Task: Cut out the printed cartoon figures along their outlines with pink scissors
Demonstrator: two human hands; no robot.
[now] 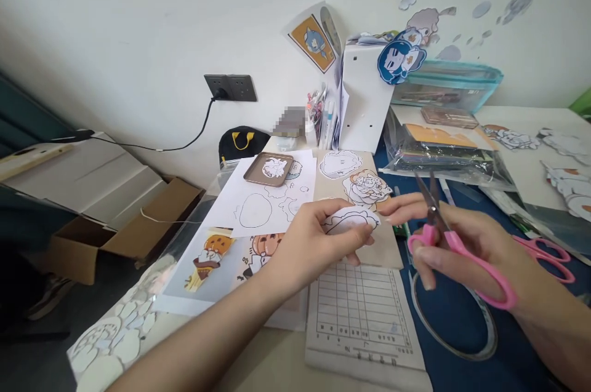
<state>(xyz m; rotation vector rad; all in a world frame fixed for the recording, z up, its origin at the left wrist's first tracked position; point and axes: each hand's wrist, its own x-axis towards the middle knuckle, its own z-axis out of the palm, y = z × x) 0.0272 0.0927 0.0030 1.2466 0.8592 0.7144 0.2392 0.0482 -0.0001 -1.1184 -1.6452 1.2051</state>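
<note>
The left hand (318,238) is extended from the lower left over the worktop (462,324), its forearm angled upward to the right. A white paper cutout (351,220) is pinched between its thumb and curled fingers (355,244), held just above the worktop near the middle of the view. The right hand (466,250) is brought in from the lower right, wrist bent inward, with its forefinger stretched toward the cutout's right edge. Pink scissors (450,241) are gripped in this hand, fingers closed through the handles; the blades are parted slightly and pointed up and away from the cutout, not touching it.

Below the left hand a printed form with a table grid (362,312) is laid flat. To the left, sheets with cartoon figures (217,256) and an outlined sheet (263,201) are spread, the latter partly covered by a small brown tray (268,168). Behind the cutout a coloured figure sticker (367,188) is seen. A second pair of pink scissors (549,253) is lying to the right, partly hidden by the right hand. A ring of clear tape (484,343) is placed under the right wrist.
</note>
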